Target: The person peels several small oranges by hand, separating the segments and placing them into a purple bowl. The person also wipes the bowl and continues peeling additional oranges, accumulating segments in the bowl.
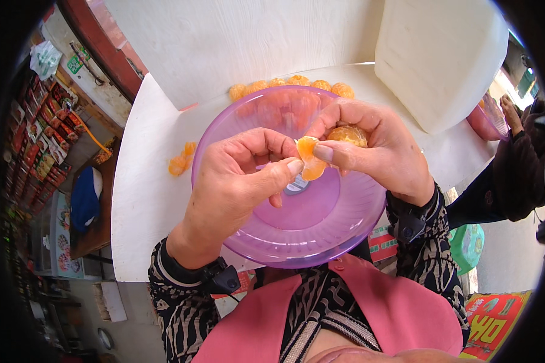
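Two joined mandarin segments (312, 159) are between the thumb and fingers of my right hand (372, 140). The same hand cups the rest of a peeled mandarin (348, 135) against its palm. My left hand (250, 172) pinches at the left edge of the segments with thumb and forefinger; any strand of pith there is too small to make out. Below both hands is a translucent purple plastic basin (295, 247), with a label (297, 185) at its bottom. Along its far rim, several peeled mandarins (299, 80) stand in a row on the white table (150, 227).
Loose mandarin segments (180, 161) lie left of the basin. A large white plastic container (440, 59) stands at the back right. Beyond it, another person's hand (511, 111) is near a pink basin (488, 118). Packaged goods (45, 136) hang at left.
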{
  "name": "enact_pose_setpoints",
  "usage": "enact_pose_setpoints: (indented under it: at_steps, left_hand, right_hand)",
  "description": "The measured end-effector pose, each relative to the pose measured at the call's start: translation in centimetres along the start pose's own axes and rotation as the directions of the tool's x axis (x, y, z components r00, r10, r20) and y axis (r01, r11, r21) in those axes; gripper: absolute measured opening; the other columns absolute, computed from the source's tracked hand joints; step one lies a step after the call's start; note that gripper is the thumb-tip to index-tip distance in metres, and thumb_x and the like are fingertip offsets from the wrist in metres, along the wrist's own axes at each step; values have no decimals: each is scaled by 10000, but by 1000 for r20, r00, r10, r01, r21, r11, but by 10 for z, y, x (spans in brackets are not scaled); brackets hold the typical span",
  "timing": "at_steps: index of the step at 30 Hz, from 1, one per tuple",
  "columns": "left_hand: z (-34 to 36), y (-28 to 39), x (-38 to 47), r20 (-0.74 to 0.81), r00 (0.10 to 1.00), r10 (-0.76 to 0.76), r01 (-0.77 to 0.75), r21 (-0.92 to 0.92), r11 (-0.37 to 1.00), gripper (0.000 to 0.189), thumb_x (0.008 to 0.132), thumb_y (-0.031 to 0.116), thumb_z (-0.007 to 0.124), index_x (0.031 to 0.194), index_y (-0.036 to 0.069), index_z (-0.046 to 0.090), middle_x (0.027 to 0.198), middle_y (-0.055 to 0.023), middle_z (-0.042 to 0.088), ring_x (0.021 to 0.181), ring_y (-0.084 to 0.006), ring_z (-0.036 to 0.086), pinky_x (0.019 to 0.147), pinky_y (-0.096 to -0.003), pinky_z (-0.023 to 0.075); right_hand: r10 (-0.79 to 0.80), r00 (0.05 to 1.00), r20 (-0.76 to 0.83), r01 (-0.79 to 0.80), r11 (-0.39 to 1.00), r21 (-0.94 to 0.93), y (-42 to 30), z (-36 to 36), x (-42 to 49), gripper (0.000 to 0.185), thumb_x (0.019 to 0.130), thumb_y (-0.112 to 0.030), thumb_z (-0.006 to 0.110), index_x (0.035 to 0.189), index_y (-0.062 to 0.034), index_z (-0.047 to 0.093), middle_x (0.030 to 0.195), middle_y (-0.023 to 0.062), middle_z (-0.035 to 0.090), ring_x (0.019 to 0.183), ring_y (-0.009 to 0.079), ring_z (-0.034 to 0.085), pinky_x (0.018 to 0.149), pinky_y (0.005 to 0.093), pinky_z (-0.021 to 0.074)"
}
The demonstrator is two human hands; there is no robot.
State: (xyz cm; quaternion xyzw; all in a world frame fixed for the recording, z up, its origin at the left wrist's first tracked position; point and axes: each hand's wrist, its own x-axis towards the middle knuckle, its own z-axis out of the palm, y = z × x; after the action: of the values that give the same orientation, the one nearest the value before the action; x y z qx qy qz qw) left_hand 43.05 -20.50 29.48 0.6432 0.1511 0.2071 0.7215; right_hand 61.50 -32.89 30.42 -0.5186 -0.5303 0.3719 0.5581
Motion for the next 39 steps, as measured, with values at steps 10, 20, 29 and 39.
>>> enact_pose_setpoints:
  at_steps: [10, 20, 29, 39]
  left_hand:
    - [10, -7, -27, 19, 1000, -12, 13, -13, 1000, 126, 914, 70, 682, 996, -26, 679, 903, -31, 675, 655, -38, 561, 553, -183, 464]
    - [12, -12, -38, 2, 1000, 22, -22, 1, 1000, 125, 901, 67, 695, 986, -24, 681, 880, -22, 672, 676, -24, 553, 548, -177, 441]
    - [13, -16, -40, -21, 998, 64, -65, -52, 997, 86, 909, 34, 663, 978, -16, 672, 860, -4, 658, 683, -8, 536, 554, -165, 416]
    - [25, -20, -38, -188, 972, 143, -143, 13, 990, 44, 897, -18, 664, 940, -10, 656, 867, 18, 630, 722, -18, 544, 620, -174, 452]
  right_hand:
    - [-89, 996, -16, 87, 993, -73, 2, 17, -29, 145, 922, -113, 732, 991, -4, 666, 842, 5, 672, 669, 31, 541, 596, 186, 427]
    - [-140, 989, -37, 133, 979, -157, 2, 27, -41, 145, 911, -88, 736, 983, 7, 654, 875, 7, 682, 771, 39, 600, 663, 195, 477]
    - [-104, 993, -57, 96, 987, -131, 1, 32, -38, 145, 902, -69, 742, 979, 5, 644, 896, 19, 674, 781, 51, 603, 667, 198, 480]
    - [-530, 840, -116, 377, 724, -577, 10, 38, -43, 158, 755, 32, 788, 858, -16, 678, 841, 67, 655, 742, 148, 615, 649, 268, 483]
